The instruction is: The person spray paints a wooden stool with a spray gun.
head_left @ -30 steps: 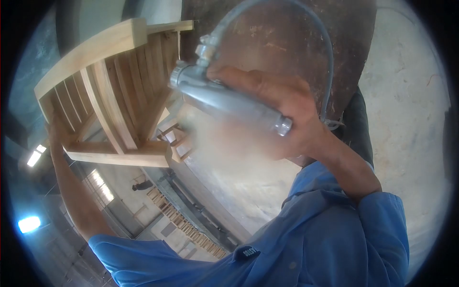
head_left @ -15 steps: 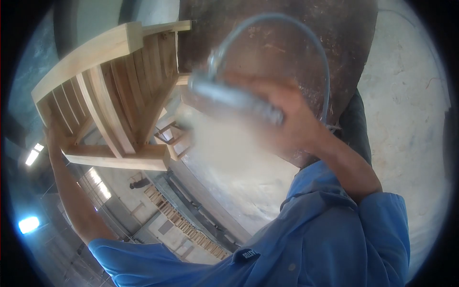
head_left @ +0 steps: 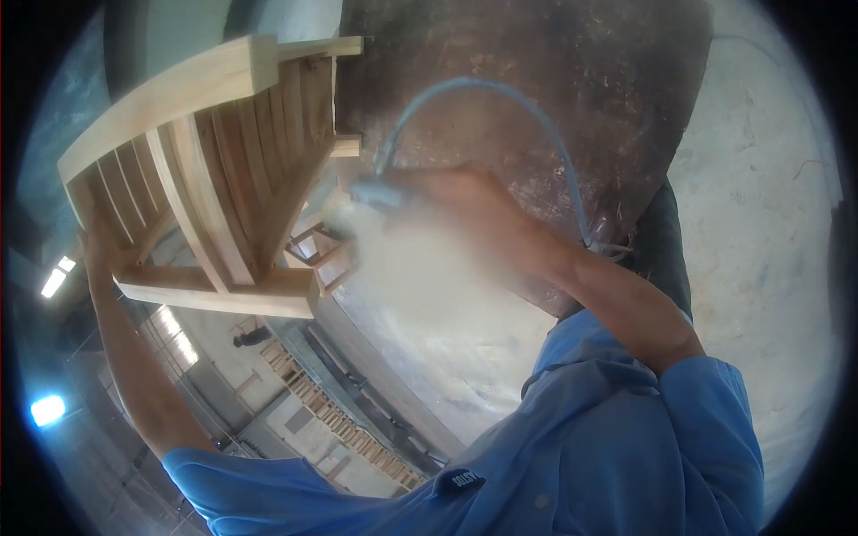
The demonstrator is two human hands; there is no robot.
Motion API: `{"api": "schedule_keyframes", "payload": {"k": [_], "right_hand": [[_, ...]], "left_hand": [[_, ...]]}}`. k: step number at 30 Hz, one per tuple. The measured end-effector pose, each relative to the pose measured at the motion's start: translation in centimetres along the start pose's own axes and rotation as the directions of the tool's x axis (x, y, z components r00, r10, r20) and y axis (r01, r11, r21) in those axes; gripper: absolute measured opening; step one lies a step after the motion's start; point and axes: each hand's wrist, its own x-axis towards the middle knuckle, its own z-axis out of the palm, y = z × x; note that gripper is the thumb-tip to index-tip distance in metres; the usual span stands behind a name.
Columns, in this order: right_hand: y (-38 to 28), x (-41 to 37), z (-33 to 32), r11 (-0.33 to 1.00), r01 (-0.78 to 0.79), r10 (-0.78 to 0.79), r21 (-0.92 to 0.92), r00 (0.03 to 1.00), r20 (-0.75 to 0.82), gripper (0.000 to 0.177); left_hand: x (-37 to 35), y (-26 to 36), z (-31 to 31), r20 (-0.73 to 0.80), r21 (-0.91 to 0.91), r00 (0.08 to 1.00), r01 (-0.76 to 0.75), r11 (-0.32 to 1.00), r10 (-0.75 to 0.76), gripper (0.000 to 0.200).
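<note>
Evidently mid-work, with assembly already done on the slatted wooden frame (head_left: 210, 196): rails, crosspieces and slats all joined, no missing part apparent. Holds that frame tilted, just beside the left edge of the dark brown surface (head_left: 536, 161), rail ends reaching across that edge in the view; cannot tell of any support from below. Keeps the left hand (head_left: 96, 255) at the frame's left side, grip closed on the wood, fingertips partly hidden. Holds a small metal tool (head_left: 375, 192) in the right hand (head_left: 483, 214), grip curled around it, exact finger placement too blurred to read. From the tool, a looped hose (head_left: 527, 103) over the dark brown surface, then back down near the right forearm. Below the right hand, a pale haze (head_left: 420, 268), perhaps mist, perhaps blur. Shows pale wood on the near faces, with no clear line between worked and unworked parts; hence progress beyond assembly, and the amount left, impossible to judge, far faces being out of sight. Beyond the frame's lower right corner, a smaller wooden piece (head_left: 322, 259); farther off, a long row of wooden pieces (head_left: 349, 429) and a dark shape (head_left: 252, 337), probably a person.
</note>
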Motion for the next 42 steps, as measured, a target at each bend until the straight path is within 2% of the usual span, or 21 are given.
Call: {"api": "schedule_keyframes", "payload": {"k": [2, 7, 11, 14, 17, 20, 23, 26, 28, 30, 32, 34, 35, 37, 38, 41, 42], "right_hand": [[-0.6, 1.2, -0.6, 0.996, -0.087, 0.088, 0.034, 0.996, -0.022, 0.056], [-0.5, 5.9, -2.4, 0.991, -0.044, 0.015, -0.124, 0.973, -0.228, 0.054], [1.4, 7.5, -1.5, 0.995, -0.053, 0.036, -0.08, 0.98, -0.197, 0.048], [1.8, 6.9, -0.3, 0.976, -0.058, 0.026, -0.211, 0.988, -0.15, 0.044], [2.7, 5.7, 0.7, 0.973, -0.123, 0.111, -0.194, 0.991, -0.071, 0.043], [2.6, 4.8, 1.0, 0.982, -0.013, 0.001, -0.19, 0.998, -0.061, 0.044], [1.5, 5.0, 0.8, 0.97, -0.186, 0.184, -0.155, 0.983, -0.029, 0.044], [2.3, 5.8, 0.2, 0.969, -0.121, 0.087, -0.216, 0.983, -0.16, 0.043], [3.0, 6.1, 0.7, 0.976, 0.009, -0.086, -0.219, 0.935, -0.344, 0.04], [1.2, 5.2, -0.9, 0.928, -0.217, 0.169, -0.303, 0.969, -0.178, 0.038], [-0.4, 3.6, -1.8, 0.832, -0.259, 0.288, -0.491, 0.958, -0.017, 0.037], [-1.2, 1.2, -1.6, 0.828, -0.265, 0.314, -0.494, 0.949, 0.017, 0.038], [-1.0, 0.1, -1.2, 0.861, -0.208, 0.243, -0.464, 0.97, 0.016, 0.038], [-0.3, -1.7, -0.9, 0.91, -0.094, 0.107, -0.405, 0.994, 0.01, 0.038], [-0.4, -2.2, -0.6, 0.912, -0.093, 0.101, -0.4, 0.995, -0.003, 0.04], [-4.2, -2.5, -0.1, 0.798, -0.302, 0.398, -0.522, 0.914, 0.08, 0.042], [-3.1, -3.4, -0.2, 0.83, -0.117, 0.216, -0.545, 0.969, 0.121, 0.044]], "left_hand": [[-0.2, -0.2, 0.0, -0.008, 0.011, 1.0, -0.002, 1.0, 0.002, 0.085], [-1.1, -0.5, 0.2, -0.019, 0.039, 1.0, -0.006, 0.999, 0.006, 0.082], [-1.4, -0.3, 0.3, -0.027, 0.065, 1.0, -0.004, 0.998, 0.006, 0.079], [-1.6, -0.4, 0.2, -0.029, 0.085, 1.0, -0.008, 0.996, 0.011, 0.077], [-1.7, -0.3, 0.4, -0.031, 0.102, 0.999, -0.009, 0.995, 0.012, 0.075], [-1.9, -0.4, 0.5, -0.036, 0.12, 0.999, -0.008, 0.993, 0.012, 0.073], [-2.6, -0.6, 0.7, -0.038, 0.149, 0.999, -0.01, 0.989, 0.016, 0.071], [-4.7, 0.6, 0.8, -0.044, 0.202, 0.999, -0.016, 0.979, 0.026, 0.07], [-7.2, 2.4, 0.8, -0.055, 0.244, 0.998, -0.018, 0.97, 0.032, 0.068], [-9.8, 3.9, 0.9, -0.049, 0.252, 0.996, -0.055, 0.966, 0.069, 0.067], [-12.2, 4.4, 1.0, -0.055, 0.197, 0.975, -0.202, 0.959, 0.216, 0.064], [-13.3, 4.7, 1.3, -0.001, 0.159, 0.959, -0.28, 0.947, 0.284, 0.063], [-14.1, 4.9, 1.4, 0.024, 0.136, 0.947, -0.321, 0.937, 0.32, 0.063], [-16.9, 6.8, 1.4, 0.008, 0.111, 0.957, -0.29, 0.95, 0.291, 0.065], [-18.2, 7.8, 1.4, 0.012, 0.096, 0.962, -0.273, 0.957, 0.273, 0.066], [-22.2, 9.9, 1.1, 0.016, -0.004, 0.936, -0.35, 0.937, 0.35, 0.071], [-23.6, 10.5, 0.9, 0.01, -0.037, 0.925, -0.38, 0.924, 0.38, 0.073]]}}
